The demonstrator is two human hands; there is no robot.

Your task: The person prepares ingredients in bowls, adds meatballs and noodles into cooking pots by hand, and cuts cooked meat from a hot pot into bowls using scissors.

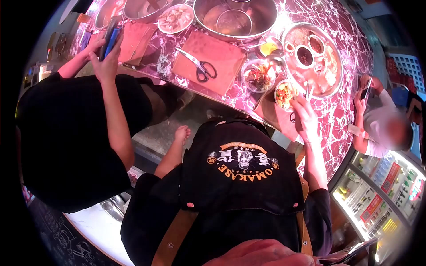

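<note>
My right hand [305,114] reaches over the table, fingertips pressed together at the right rim of a small bowl of chopped food [284,95]. A metal blade [309,91] and a dark ring handle [292,117] show beside these fingers; they look like scissors, partly hidden by the hand. Low at my left side, away from the table, my left hand [182,133] has curled fingers with nothing visible in them. Close to the small bowl stand another bowl of dark mixed food [258,76] and a cup of yellow liquid [269,48].
A large round tray [339,66] holds food and two dark sauce bowls. Black-handled scissors [205,71] lie on a cutting board [224,84], near a large pot [199,31] and a bowl of pale pieces [175,19]. People holding phones stand left and right.
</note>
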